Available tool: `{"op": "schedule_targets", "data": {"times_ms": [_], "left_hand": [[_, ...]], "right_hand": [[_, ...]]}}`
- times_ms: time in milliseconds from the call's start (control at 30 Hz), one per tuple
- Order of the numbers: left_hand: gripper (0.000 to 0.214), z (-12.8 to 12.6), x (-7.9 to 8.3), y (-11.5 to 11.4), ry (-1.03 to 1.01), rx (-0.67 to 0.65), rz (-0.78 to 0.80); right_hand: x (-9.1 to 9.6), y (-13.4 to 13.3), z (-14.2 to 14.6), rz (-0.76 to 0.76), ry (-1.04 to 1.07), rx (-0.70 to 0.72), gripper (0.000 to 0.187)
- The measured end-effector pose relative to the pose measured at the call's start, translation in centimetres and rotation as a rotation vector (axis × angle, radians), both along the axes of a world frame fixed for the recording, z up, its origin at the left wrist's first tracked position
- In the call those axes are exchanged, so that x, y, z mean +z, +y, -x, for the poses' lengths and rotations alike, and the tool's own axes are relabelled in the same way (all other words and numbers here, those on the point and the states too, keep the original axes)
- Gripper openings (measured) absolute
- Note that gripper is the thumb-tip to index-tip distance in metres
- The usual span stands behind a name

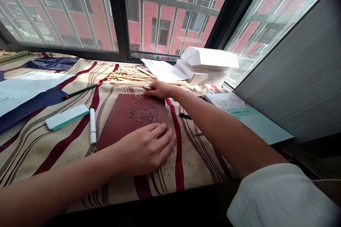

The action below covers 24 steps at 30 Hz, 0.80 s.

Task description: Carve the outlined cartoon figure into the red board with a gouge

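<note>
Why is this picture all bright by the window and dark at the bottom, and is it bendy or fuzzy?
Head view: daylight enters through the barred glass window, and the white cardboard box looks washed out on top; head view: the bottom edge is in dark shadow; head view: the black window frame spreads toward the top, perhaps lens stretch; head view: the dark red flat board isn't obviously blurred.

The white box [197, 73] reads "ZTE" (print on book [262, 122] and window strip [156, 57] seems too blurred).
</note>
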<state>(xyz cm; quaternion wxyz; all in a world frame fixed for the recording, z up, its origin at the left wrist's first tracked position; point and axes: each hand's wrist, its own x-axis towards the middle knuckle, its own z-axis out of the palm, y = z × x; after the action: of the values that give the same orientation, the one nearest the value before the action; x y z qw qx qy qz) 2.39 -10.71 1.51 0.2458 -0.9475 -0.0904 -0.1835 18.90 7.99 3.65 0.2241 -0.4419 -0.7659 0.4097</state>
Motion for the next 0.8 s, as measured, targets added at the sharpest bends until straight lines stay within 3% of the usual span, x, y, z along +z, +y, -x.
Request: {"op": "schedule_targets", "data": {"times_ms": [167,200,300,367,467,533,633,800], "left_hand": [[0.034,-0.6,-1.0,0.0,0.012,-0.004,0.136],[0.035,-0.7,-1.2,-0.1,-0.016,-0.01,0.181],[0.037,-0.7,-1.9,-0.3,-0.119,-0.021,0.299],[0.037,-0.6,-2.2,-0.4,-0.148,-0.018,0.344],[0.036,-0.5,-2.3,-0.7,-0.186,-0.003,0.371],[0.036,-0.5,-2.3,-0.8,-0.196,0.008,0.383],[0.037,-0.6,-2.5,-1.3,-0.178,0.005,0.393],[0.04,-0.3,-1.7,-1.1,-0.168,-0.029,0.443]], "right_hand": [[0.8,-0.5,-1.3,0.021,0.05,-0.079,0.036],[0.9,-0.9,-1.6,0.085,0.12,-0.069,0.039],[0.9,-1.9,-1.8,0.507,0.335,0.009,0.049],[0.7,-2.0,-1.7,0.641,0.413,-0.099,0.047],[0.7,-1.5,-1.5,0.505,0.559,-0.344,0.045],[0.9,-1.4,-1.5,0.508,0.588,-0.28,0.048],[0.9,-2.0,-1.5,0.655,0.515,-0.087,0.046],[0.8,-2.5,-1.3,0.455,0.56,-0.314,0.045]]}}
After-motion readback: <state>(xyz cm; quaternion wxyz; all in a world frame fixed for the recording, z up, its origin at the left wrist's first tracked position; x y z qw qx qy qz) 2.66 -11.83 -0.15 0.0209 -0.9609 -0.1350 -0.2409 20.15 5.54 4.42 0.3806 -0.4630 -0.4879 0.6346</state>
